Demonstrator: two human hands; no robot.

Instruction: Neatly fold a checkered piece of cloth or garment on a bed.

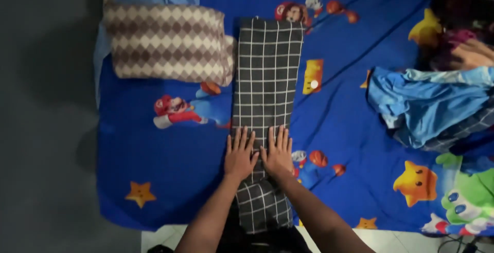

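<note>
Left hand (pixel 240 154) and right hand (pixel 278 152) lie flat, fingers spread, side by side, thumbs nearly touching, pressing on the black grid-check cloth (pixel 266 78); neither grasps anything. Cloth is folded into a long strip running from top centre to bottom centre of frame, on the blue cartoon-print bedsheet (pixel 170 165). Diamond-pattern pillow (pixel 167 42) upper left, touching the strip. Crumpled blue clothes (pixel 422 104) at right.

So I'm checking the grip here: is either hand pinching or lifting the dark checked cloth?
No: the left hand and right hand lie flat, fingers spread, on the dark checked cloth.
</note>
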